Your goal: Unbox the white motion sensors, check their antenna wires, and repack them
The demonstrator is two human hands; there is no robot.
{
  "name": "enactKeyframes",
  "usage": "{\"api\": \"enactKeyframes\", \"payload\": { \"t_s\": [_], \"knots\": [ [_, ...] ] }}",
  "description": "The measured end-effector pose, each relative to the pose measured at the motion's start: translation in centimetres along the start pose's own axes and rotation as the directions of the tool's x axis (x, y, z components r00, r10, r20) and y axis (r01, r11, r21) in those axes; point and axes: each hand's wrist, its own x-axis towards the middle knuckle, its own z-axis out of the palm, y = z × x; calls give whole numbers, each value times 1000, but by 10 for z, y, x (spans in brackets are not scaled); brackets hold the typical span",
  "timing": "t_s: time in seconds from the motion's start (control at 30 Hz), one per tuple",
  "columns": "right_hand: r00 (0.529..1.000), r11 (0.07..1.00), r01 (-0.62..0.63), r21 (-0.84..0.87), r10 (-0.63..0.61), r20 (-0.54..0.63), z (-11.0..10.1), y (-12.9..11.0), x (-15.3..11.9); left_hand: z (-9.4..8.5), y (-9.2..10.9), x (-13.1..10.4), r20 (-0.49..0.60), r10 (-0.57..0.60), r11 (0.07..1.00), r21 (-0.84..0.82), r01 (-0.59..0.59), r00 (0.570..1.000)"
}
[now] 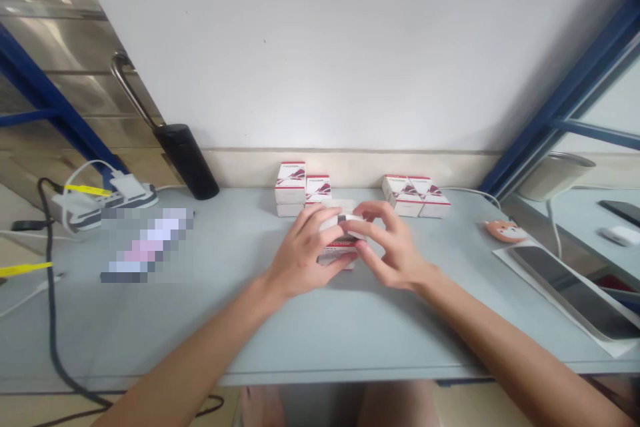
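A small white and red cardboard box (338, 253) stands in the middle of the table between my two hands. Its top appears open, with a pale flap (337, 203) raised at the back. My left hand (300, 257) is closed around the box's left side, thumb along the front. My right hand (400, 253) curls at the right side, fingertips on the upper edge and thumb near the front face. Something white with a dark patch shows at the box's top between the fingers; its kind is not clear.
Stacked matching boxes (290, 190) stand behind my left hand, and more boxes (416, 197) at the back right. A black bottle (187, 160), a power strip (113, 203) and cables are on the left. An orange animal-faced object (506, 231) and a dark phone-like slab (575, 290) lie right.
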Motion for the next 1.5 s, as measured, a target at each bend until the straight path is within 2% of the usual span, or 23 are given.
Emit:
{"api": "enactKeyframes", "payload": {
  "t_s": [0.13, 0.23, 0.33, 0.47, 0.63, 0.8, 0.97, 1.1, 1.23, 1.37, 1.5],
  "knots": [
    [1000, 1000, -13, -9, 13, 29, 2, 1, 0, -1, 2, 1, 15, -34, 999, -18, 34, 999],
    [999, 1000, -25, 15, 25, -35, 1, 2, 0, 0, 1, -1, 3, -51, 998, -28, 51, 999],
    [991, 996, -89, 23, 91, -99, 0, 4, 0, 2, -3, -4, -42, -62, 995, -81, 58, 997],
    [974, 980, -193, 40, 196, -117, 0, 7, 2, 6, -9, -9, -60, -155, 977, -160, 144, 986],
    [966, 969, -223, 105, 235, -112, 0, 10, 4, 8, -16, -13, -107, -276, 925, -301, 233, 955],
    [964, 965, -232, 125, 245, -102, 1, 13, 3, 0, -14, -11, 1, -350, 897, -286, 335, 937],
    [960, 957, -274, 98, 278, -29, 2, 14, -1, -2, -9, -11, 97, -384, 889, -231, 396, 918],
    [959, 956, -282, 86, 283, 2, 0, 16, -2, 0, -7, -12, 66, -327, 925, -179, 334, 943],
    [967, 965, -255, 67, 256, -5, -2, 16, -1, -2, -4, -10, -12, -228, 969, -104, 225, 974],
    [970, 969, -245, 34, 245, -1, 1, 14, 0, -9, -4, -3, -84, 2, 992, 127, 9, 996],
    [962, 962, -271, 36, 271, -5, 8, 15, -1, -12, -5, 1, -46, 142, 965, 231, -128, 989]
  ]
}}
